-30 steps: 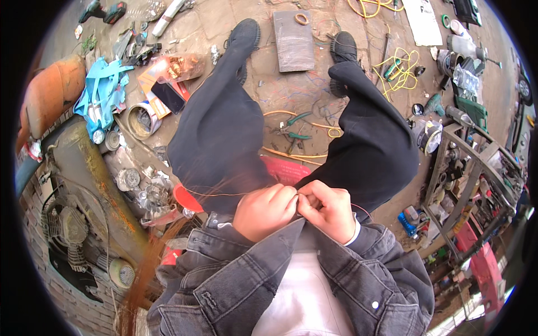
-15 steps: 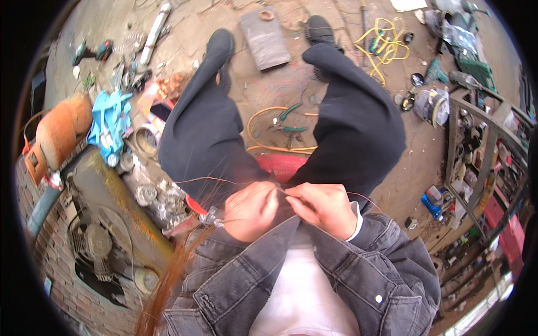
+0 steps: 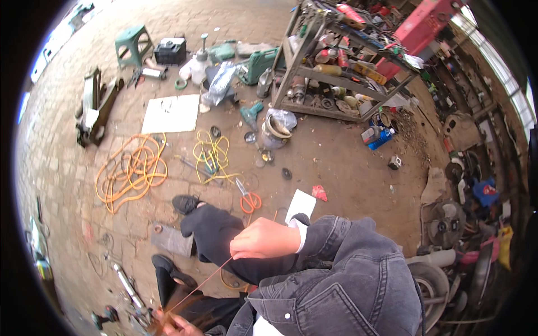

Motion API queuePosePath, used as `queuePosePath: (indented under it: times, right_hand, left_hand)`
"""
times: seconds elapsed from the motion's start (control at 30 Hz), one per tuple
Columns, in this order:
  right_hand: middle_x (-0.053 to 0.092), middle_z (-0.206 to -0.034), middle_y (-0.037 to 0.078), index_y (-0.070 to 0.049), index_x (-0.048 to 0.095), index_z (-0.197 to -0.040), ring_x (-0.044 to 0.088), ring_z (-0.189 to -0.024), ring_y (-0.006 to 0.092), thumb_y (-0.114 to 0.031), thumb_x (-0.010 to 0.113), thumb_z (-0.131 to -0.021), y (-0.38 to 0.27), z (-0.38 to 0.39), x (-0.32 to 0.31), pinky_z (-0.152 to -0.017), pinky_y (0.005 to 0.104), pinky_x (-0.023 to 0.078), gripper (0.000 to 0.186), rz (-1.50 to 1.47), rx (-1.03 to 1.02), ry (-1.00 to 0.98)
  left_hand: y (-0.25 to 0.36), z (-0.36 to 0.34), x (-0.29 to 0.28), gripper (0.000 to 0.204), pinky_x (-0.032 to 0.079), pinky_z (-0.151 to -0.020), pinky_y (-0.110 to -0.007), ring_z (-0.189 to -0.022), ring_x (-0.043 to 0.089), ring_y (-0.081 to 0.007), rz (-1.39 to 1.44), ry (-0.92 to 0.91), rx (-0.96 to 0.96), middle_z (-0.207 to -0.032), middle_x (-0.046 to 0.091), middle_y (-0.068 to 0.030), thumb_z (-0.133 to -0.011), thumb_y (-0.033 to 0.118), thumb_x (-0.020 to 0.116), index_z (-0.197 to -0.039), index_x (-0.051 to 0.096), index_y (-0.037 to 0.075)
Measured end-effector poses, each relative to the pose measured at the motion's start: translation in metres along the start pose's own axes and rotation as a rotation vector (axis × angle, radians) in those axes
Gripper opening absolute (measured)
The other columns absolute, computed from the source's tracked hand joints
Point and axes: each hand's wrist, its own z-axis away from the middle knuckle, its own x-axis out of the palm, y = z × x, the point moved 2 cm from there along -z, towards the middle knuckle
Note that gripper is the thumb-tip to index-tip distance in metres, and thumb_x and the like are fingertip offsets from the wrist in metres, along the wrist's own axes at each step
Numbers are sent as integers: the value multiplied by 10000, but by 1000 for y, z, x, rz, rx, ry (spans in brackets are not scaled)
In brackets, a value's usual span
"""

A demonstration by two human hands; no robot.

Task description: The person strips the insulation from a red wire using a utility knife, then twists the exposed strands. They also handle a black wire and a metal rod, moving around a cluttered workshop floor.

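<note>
Head view, and it's 2 hands well apart with 1 thin reddish wire (image 3: 199,287) strung between them! The right hand (image 3: 263,239) is closed on it, fingers curled tight; the left hand (image 3: 182,326), blurred and cut by the lower edge, looks pinched on the wire too. Why so wide? That line runs straight, so the spread is probably drawing it taut. Orange-handled scissors (image 3: 246,197) lie on the ground near the right hand, likely for easy reach.
</note>
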Motion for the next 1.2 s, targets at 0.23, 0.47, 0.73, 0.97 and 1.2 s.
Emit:
queuePosePath:
  times: [0.23,0.47,0.73,0.97,1.2]
  right_hand:
    - [611,-758,55,-108,590,-905,633,-711,245,-237,594,-920,6,30,-34,-603,345,488,130,70,-31,140]
    - [617,-745,77,-92,567,-865,636,-695,271,-245,612,-898,0,64,-58,-594,372,482,162,78,17,219]
    - [611,-742,76,-102,587,-901,628,-679,286,-225,627,-886,-9,113,-80,-590,378,481,130,186,5,338]
    - [620,-746,76,-94,606,-912,628,-678,274,-186,633,-874,-17,155,-94,-600,364,485,103,190,12,410]
    - [619,-730,68,-93,611,-899,629,-671,268,-177,643,-862,-21,175,-99,-590,351,484,97,193,-16,505]
  left_hand:
    - [-25,-16,-8,136,511,-711,-423,-752,634,-333,-12,60,-365,-802,667,-146,-866,198,685,-907,689,69]
    - [-48,12,3,182,498,-580,-410,-621,613,-311,-238,156,8,-743,649,-112,-877,231,662,-964,684,72]
    - [-13,19,-9,313,469,-670,-362,-750,583,-250,24,-54,79,-854,599,-128,-890,226,592,-1121,575,16]
    - [67,28,-39,111,418,-626,-275,-685,489,-134,235,37,-63,-777,531,-59,-941,68,526,-1007,566,-12]
    - [72,38,-39,101,414,-595,-271,-658,483,-127,198,74,-8,-751,532,-58,-932,60,535,-990,572,-13]
